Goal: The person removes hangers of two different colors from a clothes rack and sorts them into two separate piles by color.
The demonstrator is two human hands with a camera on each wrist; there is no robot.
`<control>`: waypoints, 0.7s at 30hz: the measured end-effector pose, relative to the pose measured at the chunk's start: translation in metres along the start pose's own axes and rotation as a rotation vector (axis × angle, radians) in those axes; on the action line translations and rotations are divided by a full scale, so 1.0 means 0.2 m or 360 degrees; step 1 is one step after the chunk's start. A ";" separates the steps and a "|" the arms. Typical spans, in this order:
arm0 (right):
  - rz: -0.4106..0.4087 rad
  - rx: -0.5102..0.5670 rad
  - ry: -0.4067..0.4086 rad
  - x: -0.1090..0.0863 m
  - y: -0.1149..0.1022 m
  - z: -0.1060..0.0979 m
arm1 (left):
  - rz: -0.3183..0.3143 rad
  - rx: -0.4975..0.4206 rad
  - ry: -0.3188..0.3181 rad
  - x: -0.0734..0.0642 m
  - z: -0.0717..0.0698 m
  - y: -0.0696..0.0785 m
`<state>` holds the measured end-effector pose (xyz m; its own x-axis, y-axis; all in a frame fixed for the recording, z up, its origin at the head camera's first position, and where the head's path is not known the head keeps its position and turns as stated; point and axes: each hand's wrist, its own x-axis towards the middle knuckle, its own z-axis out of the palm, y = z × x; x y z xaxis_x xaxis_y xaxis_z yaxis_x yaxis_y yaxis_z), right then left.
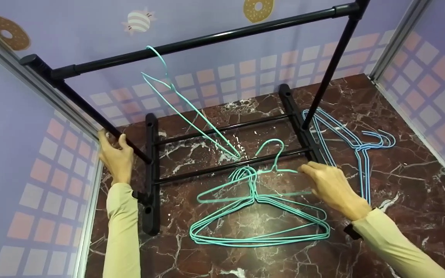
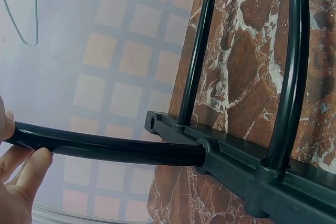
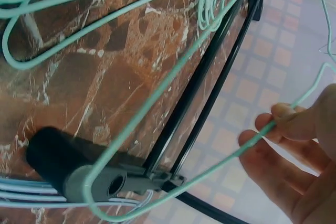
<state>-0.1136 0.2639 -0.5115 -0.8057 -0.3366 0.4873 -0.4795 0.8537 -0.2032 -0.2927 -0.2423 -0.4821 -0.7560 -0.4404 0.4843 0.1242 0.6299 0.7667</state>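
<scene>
A black clothes rack stands on the floor, with one turquoise wire hanger hooked over its top bar. My left hand grips the rack's left upright pole, thumb on one side and fingers on the other. In the right wrist view, my right hand pinches the wire of another turquoise hanger between thumb and fingers. That hanger is raised over a pile of turquoise hangers, its hook pointing up near the rack's lower bars.
Several blue hangers lie on the floor right of the rack, partly behind my right hand. The rack's feet rest on a dark red marbled floor. Lilac panels with printed squares enclose the left, back and right.
</scene>
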 end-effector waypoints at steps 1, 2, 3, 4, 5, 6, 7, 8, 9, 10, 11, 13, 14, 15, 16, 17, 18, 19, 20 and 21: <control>0.0000 -0.0002 -0.0036 0.00 -0.01 0.00 | -0.0001 0.0001 -0.0002 0.00 0.00 0.00; -0.0003 -0.0008 -0.0066 -0.01 -0.02 0.01 | -0.0007 0.0008 -0.0004 0.00 0.00 0.00; -0.0008 -0.0008 -0.0092 -0.01 -0.03 0.01 | -0.0013 0.0012 -0.0006 0.00 -0.01 -0.01; -0.0014 -0.0004 -0.0113 -0.02 -0.04 0.02 | -0.0019 0.0016 -0.0008 0.00 -0.01 -0.01; -0.0020 -0.0001 -0.0131 -0.02 -0.05 0.02 | -0.0025 0.0020 -0.0010 0.00 -0.01 -0.01; -0.0023 0.0005 -0.0145 -0.02 -0.06 0.03 | -0.0030 0.0022 -0.0010 0.00 -0.01 -0.01; -0.0023 0.0016 -0.0157 -0.03 -0.07 0.04 | -0.0033 0.0024 -0.0008 0.00 -0.01 -0.01; -0.0021 0.0025 -0.0170 -0.03 -0.07 0.05 | -0.0032 0.0025 -0.0006 0.00 -0.01 -0.01; -0.0017 0.0033 -0.0188 -0.04 -0.08 0.06 | -0.0031 0.0026 -0.0002 0.01 -0.01 -0.01; -0.0010 0.0039 -0.0211 -0.04 -0.09 0.07 | -0.0028 0.0025 0.0000 0.01 -0.01 -0.01; -0.0002 0.0043 -0.0237 -0.04 -0.10 0.07 | -0.0026 0.0023 -0.0001 0.01 -0.01 -0.01; 0.0017 0.0064 -0.0300 -0.05 -0.11 0.08 | -0.0021 0.0018 -0.0006 0.01 -0.01 -0.01; 0.0019 0.0074 -0.0329 -0.06 -0.12 0.09 | -0.0021 0.0019 -0.0009 0.01 0.00 -0.01; 0.0020 0.0082 -0.0356 -0.06 -0.13 0.10 | -0.0020 0.0019 -0.0011 0.01 0.00 -0.01; 0.0021 0.0092 -0.0376 -0.07 -0.13 0.10 | -0.0020 0.0018 -0.0013 0.01 0.00 -0.01; 0.0019 0.0098 -0.0390 -0.07 -0.14 0.11 | -0.0024 0.0021 -0.0015 0.01 0.00 -0.01; 0.0017 0.0106 -0.0395 -0.07 -0.14 0.11 | -0.0024 0.0026 -0.0016 0.00 0.00 -0.01; 0.0012 0.0112 -0.0396 -0.08 -0.14 0.12 | -0.0021 0.0027 -0.0013 0.00 0.00 -0.01; 0.0016 0.0123 -0.0397 -0.08 -0.14 0.13 | -0.0023 0.0028 -0.0011 0.00 0.00 -0.01; 0.0023 0.0133 -0.0400 -0.08 -0.15 0.14 | -0.0025 0.0025 -0.0004 0.01 0.00 -0.01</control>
<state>-0.0962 0.2336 -0.5364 -0.8686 -0.4217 0.2601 -0.4861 0.8268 -0.2830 -0.2933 -0.2439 -0.4822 -0.7595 -0.4488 0.4710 0.1021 0.6328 0.7676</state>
